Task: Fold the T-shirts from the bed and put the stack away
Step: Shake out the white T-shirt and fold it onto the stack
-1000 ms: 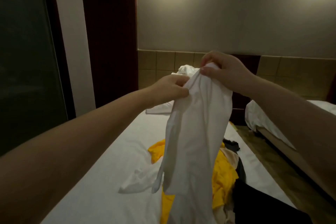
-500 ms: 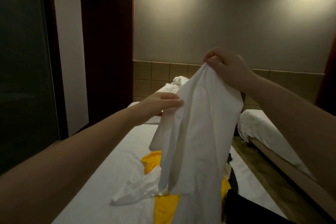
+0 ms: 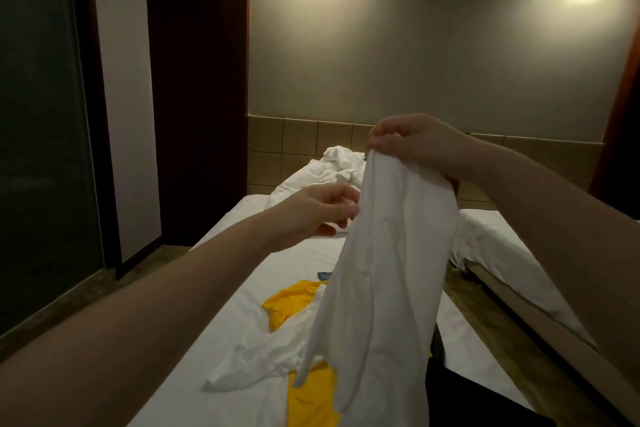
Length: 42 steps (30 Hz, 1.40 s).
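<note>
Right-hand grip (image 3: 415,144): closed round the top of the white T-shirt (image 3: 388,270), which was held up in the air over the bed (image 3: 225,288).
Left-hand grip (image 3: 311,215): fingers were bent, with the tips at the shirt's left edge; a pinch could not be told.
Shirt's long line: hung straight down from the right-hand grip, bunched up, its low end cut off from view.
Nearer hand: the left-hand grip was lower and just beside the loose edge, so that edge would likely be taken there and pulled out to the left.
Left on the bed: a yellow T-shirt (image 3: 291,305) and a white garment (image 3: 256,360), not yet folded.
</note>
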Each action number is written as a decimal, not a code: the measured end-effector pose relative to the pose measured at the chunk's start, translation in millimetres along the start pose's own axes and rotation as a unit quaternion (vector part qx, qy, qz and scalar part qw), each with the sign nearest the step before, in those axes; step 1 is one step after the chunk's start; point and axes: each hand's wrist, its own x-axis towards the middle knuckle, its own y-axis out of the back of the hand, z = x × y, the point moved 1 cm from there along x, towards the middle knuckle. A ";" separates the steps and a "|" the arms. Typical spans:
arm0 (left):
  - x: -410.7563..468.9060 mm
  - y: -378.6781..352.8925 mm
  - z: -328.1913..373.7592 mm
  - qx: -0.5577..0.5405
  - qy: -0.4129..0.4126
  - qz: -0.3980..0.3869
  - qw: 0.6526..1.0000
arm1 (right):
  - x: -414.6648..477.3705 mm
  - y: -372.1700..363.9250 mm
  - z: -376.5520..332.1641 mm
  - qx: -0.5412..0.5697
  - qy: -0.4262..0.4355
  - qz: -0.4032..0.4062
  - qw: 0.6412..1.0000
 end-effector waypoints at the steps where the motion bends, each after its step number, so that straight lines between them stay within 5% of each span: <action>1: 0.2 -3.1 0.1 0.015 -0.001 0.002 1.000 | -0.6 -0.4 -1.5 -0.010 0.004 -0.005 1.000; 6: -0.1 -6.8 -1.6 0.031 -0.005 0.023 0.999 | -5.2 1.3 -7.1 -0.036 0.008 -0.031 0.999; 12: -7.5 1.2 -4.8 0.115 -0.098 0.176 0.973 | -10.9 7.7 -6.3 -0.030 0.002 -0.048 0.998; 20: -12.4 -15.4 4.0 0.167 -0.056 0.139 0.975 | -7.0 0.7 -5.5 -0.073 -0.016 -0.057 0.996; 28: -11.5 -29.6 1.3 0.381 -0.091 0.209 0.896 | -6.7 0.4 -10.3 -0.098 0.003 -0.050 0.994; 34: -7.6 -14.9 -4.3 0.258 -0.077 0.162 0.949 | -12.7 7.0 -11.8 -0.034 -0.018 -0.119 0.992; 42: -13.7 -18.1 -7.5 0.168 -0.085 0.162 0.969 | -9.5 8.1 -10.6 -0.103 -0.017 -0.117 0.988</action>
